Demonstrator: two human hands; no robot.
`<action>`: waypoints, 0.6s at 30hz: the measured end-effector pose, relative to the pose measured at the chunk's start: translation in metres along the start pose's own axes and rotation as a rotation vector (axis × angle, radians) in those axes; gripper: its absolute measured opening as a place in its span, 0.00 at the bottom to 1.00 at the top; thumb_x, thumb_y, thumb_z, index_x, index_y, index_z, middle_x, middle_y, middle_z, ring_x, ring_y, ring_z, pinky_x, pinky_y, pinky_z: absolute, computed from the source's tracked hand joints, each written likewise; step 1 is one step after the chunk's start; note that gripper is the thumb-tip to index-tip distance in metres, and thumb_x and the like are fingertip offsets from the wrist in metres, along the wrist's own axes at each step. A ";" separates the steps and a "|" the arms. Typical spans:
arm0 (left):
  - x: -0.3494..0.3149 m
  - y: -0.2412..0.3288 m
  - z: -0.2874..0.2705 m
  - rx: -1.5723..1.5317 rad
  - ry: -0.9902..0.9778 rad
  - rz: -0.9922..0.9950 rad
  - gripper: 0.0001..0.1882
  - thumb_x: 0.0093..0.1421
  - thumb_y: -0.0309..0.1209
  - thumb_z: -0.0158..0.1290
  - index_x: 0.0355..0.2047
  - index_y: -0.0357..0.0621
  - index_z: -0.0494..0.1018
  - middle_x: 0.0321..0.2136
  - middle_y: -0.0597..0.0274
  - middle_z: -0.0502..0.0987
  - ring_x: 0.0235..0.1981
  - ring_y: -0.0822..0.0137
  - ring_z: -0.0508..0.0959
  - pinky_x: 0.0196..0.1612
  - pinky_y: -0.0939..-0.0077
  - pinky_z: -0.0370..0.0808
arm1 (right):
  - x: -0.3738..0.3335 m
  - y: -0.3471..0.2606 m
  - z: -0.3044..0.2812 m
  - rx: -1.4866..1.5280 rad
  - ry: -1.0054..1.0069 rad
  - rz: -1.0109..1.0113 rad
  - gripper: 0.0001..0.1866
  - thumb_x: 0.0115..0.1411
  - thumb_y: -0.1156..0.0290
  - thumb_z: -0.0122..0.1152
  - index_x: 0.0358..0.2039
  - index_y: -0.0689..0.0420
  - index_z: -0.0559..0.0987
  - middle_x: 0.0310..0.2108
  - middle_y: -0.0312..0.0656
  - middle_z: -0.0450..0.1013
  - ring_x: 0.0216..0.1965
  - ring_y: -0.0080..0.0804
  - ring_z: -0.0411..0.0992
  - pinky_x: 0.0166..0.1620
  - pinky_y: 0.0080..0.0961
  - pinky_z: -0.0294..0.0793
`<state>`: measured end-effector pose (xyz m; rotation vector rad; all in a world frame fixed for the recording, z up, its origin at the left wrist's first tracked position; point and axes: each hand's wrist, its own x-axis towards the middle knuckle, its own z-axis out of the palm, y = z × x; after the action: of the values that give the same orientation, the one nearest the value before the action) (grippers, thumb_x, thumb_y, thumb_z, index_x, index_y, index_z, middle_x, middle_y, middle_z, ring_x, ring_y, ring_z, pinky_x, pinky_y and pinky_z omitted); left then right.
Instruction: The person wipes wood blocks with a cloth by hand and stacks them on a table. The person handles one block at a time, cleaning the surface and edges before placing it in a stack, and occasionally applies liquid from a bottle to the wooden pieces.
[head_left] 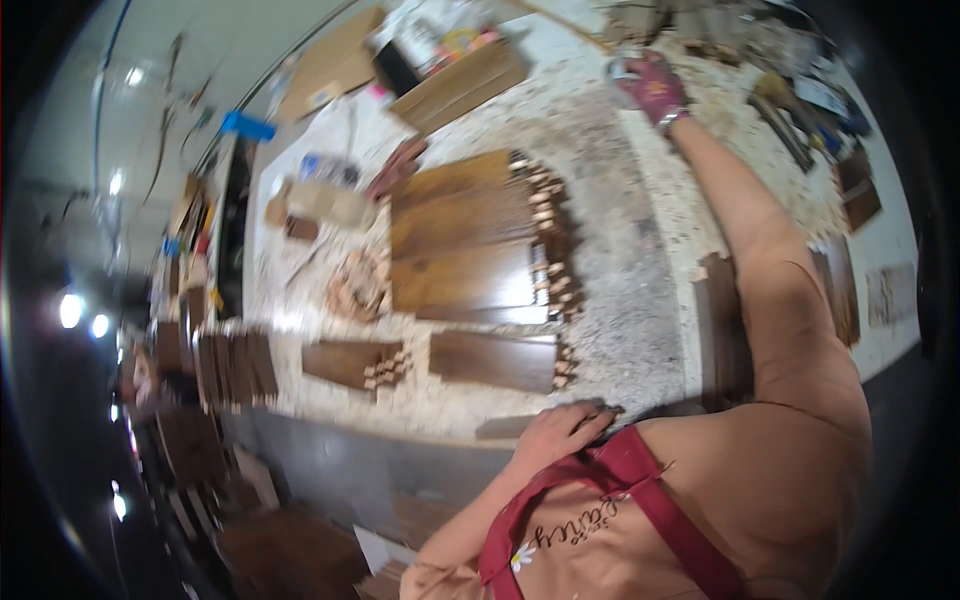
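Observation:
My right arm is stretched to the far side of the worktable. The right hand (pixel 655 90), in a pink-purple glove, is closed around a rounded grey-white object (pixel 620 78) whose kind I cannot make out. Close to my body, my left hand (pixel 565 437) lies with its fingers extended over something dark at the table's near edge. A thin greyish strip (pixel 503 428) is beside it. Brown wooden boards (pixel 460 240) with notched right ends lie stacked mid-table. Smaller stacks of notched brown boards (pixel 495 360) sit nearer to me.
An open cardboard box (pixel 460 85) with mixed items stands at the back. Left of the boards are a pinkish glove-like shape (pixel 398 168), a plastic bottle (pixel 335 203) and a heap of shavings (pixel 357 285). Tools (pixel 785 120) and dark boards (pixel 722 320) lie on the right.

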<state>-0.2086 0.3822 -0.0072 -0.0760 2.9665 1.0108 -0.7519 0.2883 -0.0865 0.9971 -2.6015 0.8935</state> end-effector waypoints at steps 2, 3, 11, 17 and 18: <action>0.008 0.007 -0.008 0.018 0.075 0.013 0.24 0.54 0.29 0.50 0.54 0.51 0.72 0.43 0.60 0.76 0.39 0.58 0.77 0.38 0.67 0.75 | 0.004 -0.001 0.001 -0.039 -0.019 0.064 0.23 0.54 0.45 0.62 0.47 0.42 0.81 0.63 0.46 0.63 0.63 0.44 0.63 0.62 0.38 0.64; 0.009 0.010 -0.011 0.028 0.108 0.043 0.24 0.54 0.28 0.51 0.54 0.51 0.72 0.41 0.60 0.76 0.38 0.59 0.78 0.36 0.69 0.75 | 0.009 0.009 0.006 -0.019 -0.012 0.045 0.23 0.55 0.46 0.63 0.47 0.42 0.81 0.63 0.45 0.63 0.64 0.43 0.61 0.62 0.39 0.63; -0.008 0.011 0.000 0.055 0.096 -0.034 0.20 0.57 0.32 0.48 0.51 0.53 0.73 0.47 0.60 0.74 0.43 0.59 0.76 0.45 0.66 0.72 | 0.024 -0.002 -0.001 0.461 0.171 -0.073 0.21 0.56 0.61 0.67 0.47 0.59 0.77 0.50 0.47 0.74 0.49 0.45 0.74 0.49 0.32 0.74; 0.008 0.001 0.007 -0.012 0.274 0.046 0.14 0.50 0.31 0.61 0.40 0.51 0.77 0.38 0.64 0.77 0.36 0.59 0.78 0.38 0.69 0.74 | 0.024 0.043 -0.095 1.586 -0.348 -0.085 0.13 0.65 0.61 0.55 0.45 0.55 0.73 0.33 0.33 0.71 0.36 0.26 0.72 0.36 0.19 0.69; 0.008 0.003 0.006 0.005 0.319 0.019 0.13 0.49 0.31 0.63 0.36 0.51 0.78 0.36 0.64 0.77 0.34 0.59 0.78 0.35 0.69 0.74 | 0.010 0.031 -0.108 1.833 -0.508 -0.033 0.11 0.67 0.62 0.52 0.43 0.54 0.73 0.30 0.30 0.70 0.34 0.23 0.71 0.34 0.16 0.68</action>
<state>-0.2169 0.3882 -0.0105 -0.2297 3.2586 1.0871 -0.7815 0.3668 -0.0107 1.5432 -1.2601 3.4054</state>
